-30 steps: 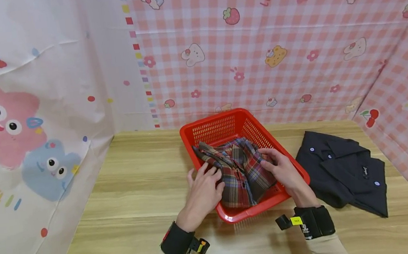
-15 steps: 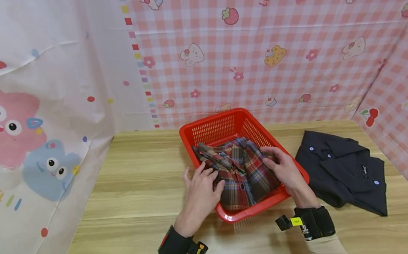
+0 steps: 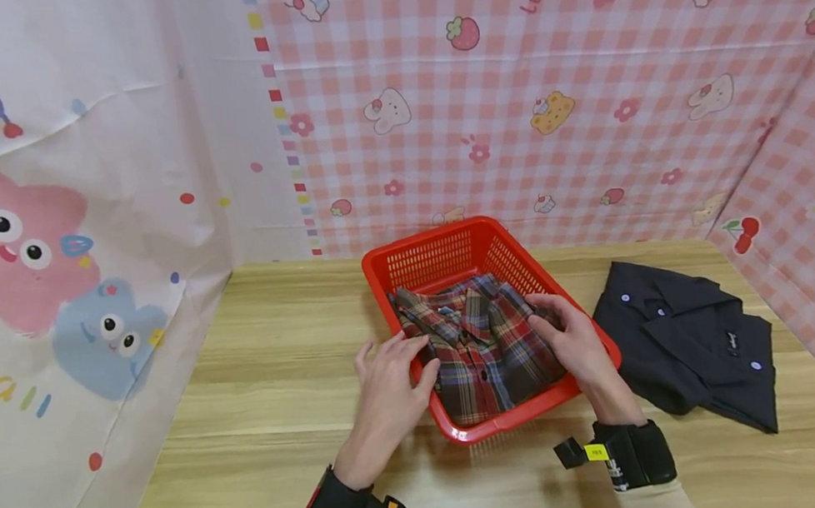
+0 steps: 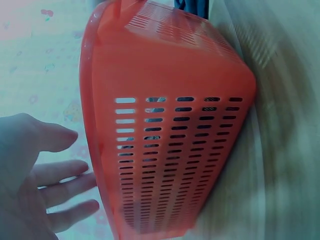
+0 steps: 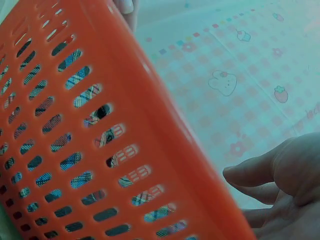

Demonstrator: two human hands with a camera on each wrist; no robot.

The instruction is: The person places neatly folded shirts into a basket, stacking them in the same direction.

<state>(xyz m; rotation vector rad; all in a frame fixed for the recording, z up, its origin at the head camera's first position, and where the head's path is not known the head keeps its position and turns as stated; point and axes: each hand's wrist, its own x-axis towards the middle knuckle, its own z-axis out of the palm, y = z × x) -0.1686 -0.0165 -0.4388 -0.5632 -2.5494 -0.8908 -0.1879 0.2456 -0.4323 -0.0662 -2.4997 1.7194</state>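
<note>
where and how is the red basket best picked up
Likely by the rim of the red basket, on its left and right sides, from above: the rim juts outward as a lip, and the basket stands upright with the plaid shirt inside.

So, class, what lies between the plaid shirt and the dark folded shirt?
In the head view: the red basket's right rim, the right hand across it, and a wedge of table.

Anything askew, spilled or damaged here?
No spill or damage visible. The red perforated plastic basket sits askew to the edges of the wood-grain table; beside it, the folded dark fabric shirt has an uneven outline, one near corner jutting out.
</note>
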